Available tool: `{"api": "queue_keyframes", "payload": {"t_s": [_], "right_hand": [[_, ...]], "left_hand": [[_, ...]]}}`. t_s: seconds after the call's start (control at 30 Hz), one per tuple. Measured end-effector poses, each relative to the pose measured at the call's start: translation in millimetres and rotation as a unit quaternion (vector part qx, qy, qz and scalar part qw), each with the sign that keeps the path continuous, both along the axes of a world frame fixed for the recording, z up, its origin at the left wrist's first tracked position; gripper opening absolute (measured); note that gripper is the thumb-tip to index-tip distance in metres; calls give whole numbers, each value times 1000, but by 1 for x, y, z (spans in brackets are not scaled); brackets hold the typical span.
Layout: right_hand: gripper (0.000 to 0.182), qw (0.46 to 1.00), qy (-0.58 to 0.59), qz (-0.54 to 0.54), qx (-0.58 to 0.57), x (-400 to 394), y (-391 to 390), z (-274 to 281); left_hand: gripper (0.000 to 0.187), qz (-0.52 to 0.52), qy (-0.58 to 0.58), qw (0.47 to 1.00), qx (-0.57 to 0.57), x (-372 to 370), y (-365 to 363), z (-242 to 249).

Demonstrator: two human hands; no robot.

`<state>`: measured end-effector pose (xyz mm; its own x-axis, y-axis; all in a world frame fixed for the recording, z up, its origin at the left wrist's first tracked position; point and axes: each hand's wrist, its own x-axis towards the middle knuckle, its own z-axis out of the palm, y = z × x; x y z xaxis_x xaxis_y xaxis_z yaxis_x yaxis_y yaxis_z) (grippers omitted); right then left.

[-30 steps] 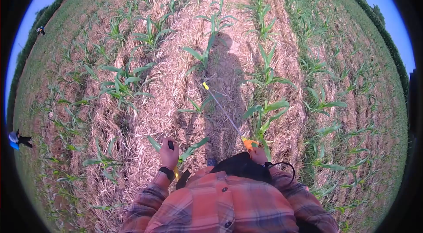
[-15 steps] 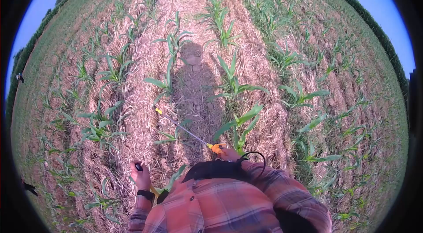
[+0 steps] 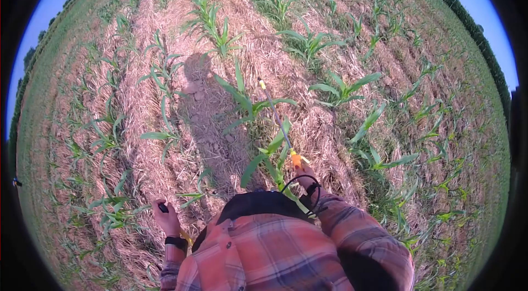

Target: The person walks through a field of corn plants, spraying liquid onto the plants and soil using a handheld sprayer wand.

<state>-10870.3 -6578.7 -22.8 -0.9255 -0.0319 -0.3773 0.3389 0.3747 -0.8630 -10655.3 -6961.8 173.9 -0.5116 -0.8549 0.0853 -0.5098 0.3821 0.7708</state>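
My right hand (image 3: 304, 173) is closed on the orange handle (image 3: 297, 159) of a spray wand. The thin wand (image 3: 278, 117) points up and forward to a yellow nozzle (image 3: 262, 84) over the straw beside a young corn plant (image 3: 252, 105). A black hose (image 3: 286, 182) loops by my right wrist. Low on the left, my left hand (image 3: 168, 219) is wrapped round a black grip (image 3: 163, 207); a bit of yellow shows below that wrist.
Rows of young corn plants (image 3: 344, 90) run forward through dry straw (image 3: 137, 137). My shadow (image 3: 206, 115) lies between two rows. A dark tree line (image 3: 467, 21) edges the field. A small dark figure, unclear, shows at the far left edge.
The view has turned to the right, and the rows now slant left. The wand has swung from pointing left to pointing more forward, over another row. Both hands keep their hold.
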Motion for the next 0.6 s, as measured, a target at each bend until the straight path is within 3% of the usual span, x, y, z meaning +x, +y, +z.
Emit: {"api": "queue_keyframes", "payload": {"t_s": [0.07, 0.13, 0.2, 0.33, 0.4, 0.47, 0.5, 0.6], "right_hand": [[28, 995, -74, -55, 27, -9, 18, -4], [29, 984, -88, -134, -77, -11, 23, 26], [26, 983, -72, -167, 18, -19, 37, 9], [23, 953, -49, -266, -133, -27, 46, 13], [18, 949, -72, -286, -112, -34, 40, 25], [17, 957, -15, -261, -125, -46, 42, -10], [18, 949, -19, -289, -126, -53, 32, -13], [21, 950, -76, -275, -126, -68, -1, -15]], "left_hand": [[13, -4, -16, 1000, -24, -7, -6, -3], [14, -5, -14, 999, -35, -13, -12, -9], [14, 3, -11, 999, -47, -19, -15, -7], [13, 13, -61, 998, -14, -34, -17, -3], [13, -17, -15, 1000, 3, -37, -34, -22], [13, -51, -24, 994, -92, -69, -37, 3], [14, -37, -27, 999, -26, -76, -49, -6], [15, -46, 15, 998, -49, -92, -82, -21]]}}
